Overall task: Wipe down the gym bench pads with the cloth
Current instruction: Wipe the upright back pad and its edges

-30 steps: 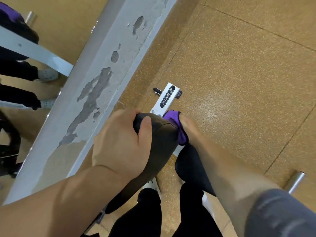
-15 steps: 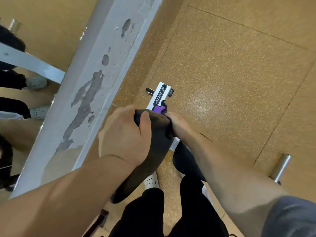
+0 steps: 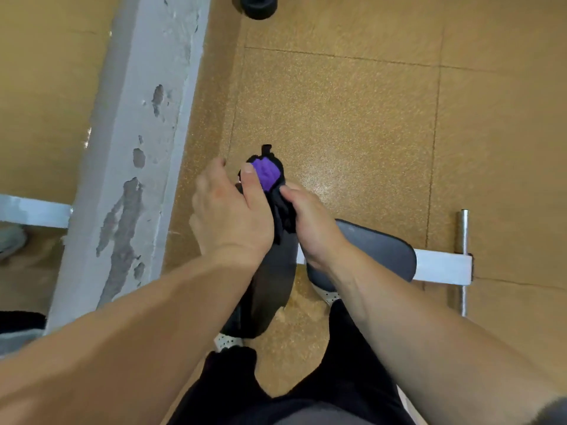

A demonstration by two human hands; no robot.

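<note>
A narrow black bench pad [image 3: 271, 280] stands tilted in front of me, its top end under my hands. My left hand [image 3: 230, 216] grips that top end from the left, thumb laid across it. A purple and black cloth [image 3: 267, 173] is bunched over the pad's tip. My right hand [image 3: 310, 225] pinches the dark part of the cloth against the pad's right side. A second, wider grey pad [image 3: 377, 250] lies to the right on a white frame bar [image 3: 441, 266].
A grey pillar [image 3: 135, 154] with flaking paint runs close on the left. A chrome peg [image 3: 463, 259] crosses the white bar's end. My black-trousered legs [image 3: 306, 378] fill the bottom. A dark round object [image 3: 257, 6] sits at the top edge on the cork-coloured floor.
The camera has swung, so the pillar and pad now look more upright. The cloth has come up over the pad's tip, and my right hand has shifted to the pad's right side.
</note>
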